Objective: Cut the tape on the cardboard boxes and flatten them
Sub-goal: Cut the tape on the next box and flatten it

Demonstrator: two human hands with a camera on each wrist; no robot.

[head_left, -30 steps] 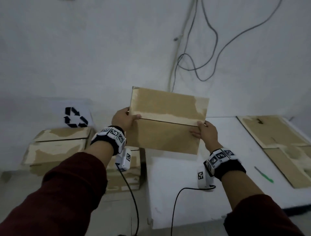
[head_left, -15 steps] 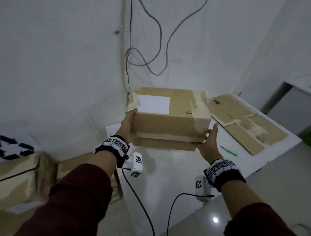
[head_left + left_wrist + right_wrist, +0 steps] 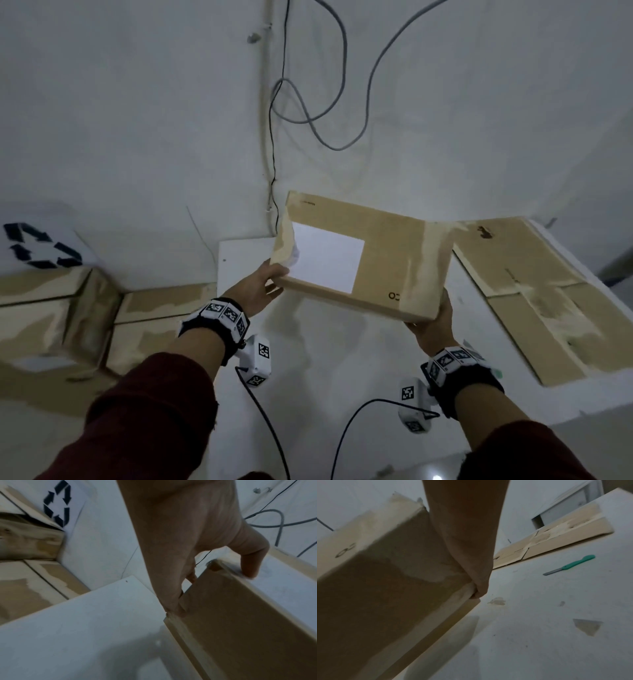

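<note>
Box in hand: a closed cardboard box (image 3: 387,253), brown, held in the air over the near left part of the white table (image 3: 335,370), tilted so its broad face looks up at the person. It does not touch the table.
Label: a plain white rectangle (image 3: 325,260) on the left half of that face; small dark print sits near the lower right edge.
Tape: pale strips (image 3: 424,267) run over the right end of the box, and more wraps the left corner.
Left hand (image 3: 260,291): grips the left end of the box; thumb (image 3: 250,562) curled over the top edge onto the label side, the other fingers (image 3: 173,601) pressed against the end wall.
Right hand (image 3: 433,325): cups the lower right corner from underneath, palm against the end of the box; its fingertips are hidden behind the cardboard.
Flattened cardboard (image 3: 534,291): lies flat on the right side of the table, just beside the held box as seen from the head camera, patched with pale tape remnants.
Cutter (image 3: 570,565): green handle, grey blade out, lying on the table near the flattened cardboard, apart from both hands.
Scraps: a few bits of tape (image 3: 587,626) on the tabletop.
Waiting boxes (image 3: 68,325): taped cartons stacked to the left of the table, below a recycling sign (image 3: 37,245) on the wall.
Cables (image 3: 342,102): loose loops hanging on the wall behind.
</note>
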